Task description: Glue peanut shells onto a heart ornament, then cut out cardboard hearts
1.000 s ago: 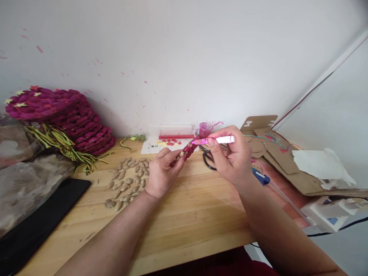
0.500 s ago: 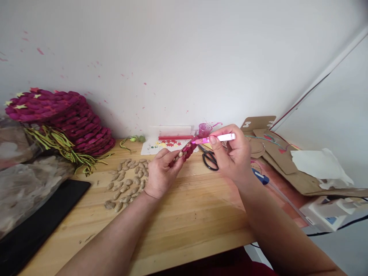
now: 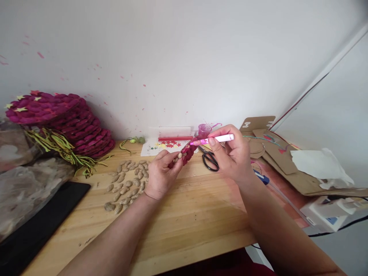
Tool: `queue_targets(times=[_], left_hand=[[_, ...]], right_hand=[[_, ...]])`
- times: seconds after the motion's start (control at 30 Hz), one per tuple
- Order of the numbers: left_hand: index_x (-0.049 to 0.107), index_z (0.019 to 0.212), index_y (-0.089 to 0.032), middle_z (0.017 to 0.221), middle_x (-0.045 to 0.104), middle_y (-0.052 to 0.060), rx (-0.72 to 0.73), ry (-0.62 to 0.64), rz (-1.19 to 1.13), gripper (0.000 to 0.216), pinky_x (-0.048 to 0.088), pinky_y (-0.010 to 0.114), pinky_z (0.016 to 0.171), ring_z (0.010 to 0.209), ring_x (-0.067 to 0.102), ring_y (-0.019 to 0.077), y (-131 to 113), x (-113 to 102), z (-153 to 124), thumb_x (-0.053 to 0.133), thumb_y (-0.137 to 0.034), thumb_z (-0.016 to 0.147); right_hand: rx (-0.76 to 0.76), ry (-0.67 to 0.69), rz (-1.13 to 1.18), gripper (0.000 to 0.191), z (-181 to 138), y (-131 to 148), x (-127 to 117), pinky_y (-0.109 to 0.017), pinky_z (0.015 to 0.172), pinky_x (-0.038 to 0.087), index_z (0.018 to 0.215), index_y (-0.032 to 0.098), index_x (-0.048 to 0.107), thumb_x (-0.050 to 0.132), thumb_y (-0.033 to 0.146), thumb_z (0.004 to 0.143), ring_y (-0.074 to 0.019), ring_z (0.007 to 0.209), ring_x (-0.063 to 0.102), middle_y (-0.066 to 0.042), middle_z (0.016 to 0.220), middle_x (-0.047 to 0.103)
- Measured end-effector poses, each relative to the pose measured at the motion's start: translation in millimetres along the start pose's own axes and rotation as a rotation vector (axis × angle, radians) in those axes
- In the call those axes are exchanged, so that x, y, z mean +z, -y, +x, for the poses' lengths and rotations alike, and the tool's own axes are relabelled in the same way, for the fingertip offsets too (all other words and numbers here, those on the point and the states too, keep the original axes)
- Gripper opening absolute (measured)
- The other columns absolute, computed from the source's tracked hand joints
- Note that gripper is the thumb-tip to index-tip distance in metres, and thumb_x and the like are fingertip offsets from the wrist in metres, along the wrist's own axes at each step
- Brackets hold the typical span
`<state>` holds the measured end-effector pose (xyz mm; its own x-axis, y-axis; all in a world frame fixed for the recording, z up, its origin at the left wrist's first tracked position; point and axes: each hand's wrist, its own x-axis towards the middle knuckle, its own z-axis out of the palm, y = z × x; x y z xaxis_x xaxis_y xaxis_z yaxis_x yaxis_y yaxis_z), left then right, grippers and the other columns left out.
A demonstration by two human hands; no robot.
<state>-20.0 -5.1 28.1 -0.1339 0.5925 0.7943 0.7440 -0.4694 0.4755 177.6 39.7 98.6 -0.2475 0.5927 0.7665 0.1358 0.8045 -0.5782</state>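
One pen (image 3: 225, 138) was held to one piece (image 3: 189, 154) above the table (image 3: 186, 211).
The left hand (image 3: 161, 174) had its grip pinching the piece by its near edge; the piece, dark pink and nut-covered, was tilted in midair. The right hand (image 3: 234, 159) had its grip pinching the pen, whose pink tip was at the piece's upper edge; contact could not be told. Counted on the table: one pair of scissors (image 3: 211, 161), below the right hand's fingers; one cup (image 3: 204, 129), near the wall; one sheet (image 3: 148, 148), bearing stars too small to count; one stack (image 3: 89, 132), at left, topped by four yellow stars and at least one red; more than twenty loose nuts (image 3: 124, 190), beside the left hand, some possibly hidden.
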Motion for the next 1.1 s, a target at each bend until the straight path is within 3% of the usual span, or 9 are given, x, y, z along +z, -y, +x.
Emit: queue_targets(times=[0.17,0.37,0.57,1.1], left_hand=[[0.079,0.081,-0.017,0.060,0.049,-0.003,-0.040,0.027,-0.027,0.012,0.036,0.021,0.052,0.053,0.046,0.0087,-1,0,-1,0.069,-0.019,0.088],[0.078,0.081,-0.017,0.059,0.047,-0.004,-0.051,0.043,-0.053,0.012,0.034,0.022,0.051,0.053,0.045,0.0084,-3,-2,-1,0.069,-0.020,0.088],[0.072,0.069,-0.017,0.058,0.043,-0.004,-0.082,0.047,-0.052,0.021,0.032,0.022,0.051,0.052,0.042,0.0086,-4,-1,0,0.067,-0.022,0.089],[0.076,0.075,-0.019,0.058,0.045,-0.003,-0.099,0.054,-0.046,0.016,0.034,0.023,0.052,0.053,0.044,0.0096,-1,-3,-1,0.068,-0.023,0.088]], right_hand=[[-0.030,0.074,-0.082,0.007,-3,3,2,-0.033,0.071,0.050,0.100,0.022,0.061,0.066,0.023,0.095,-0.0179,0.083,0.064,-0.004,0.092,0.068],[-0.093,-0.022,-0.055,0.004,-5,6,11,-0.031,0.072,0.052,0.102,0.023,0.065,0.065,0.024,0.097,-0.0149,0.080,0.064,-0.002,0.092,0.069],[-0.048,0.015,-0.114,0.007,-3,3,9,-0.032,0.074,0.054,0.104,0.023,0.063,0.057,0.026,0.102,-0.0159,0.082,0.066,-0.004,0.094,0.070],[-0.140,0.080,-0.089,0.006,0,6,5,-0.032,0.076,0.052,0.104,0.023,0.062,0.057,0.024,0.102,-0.0156,0.084,0.066,-0.003,0.096,0.070]])
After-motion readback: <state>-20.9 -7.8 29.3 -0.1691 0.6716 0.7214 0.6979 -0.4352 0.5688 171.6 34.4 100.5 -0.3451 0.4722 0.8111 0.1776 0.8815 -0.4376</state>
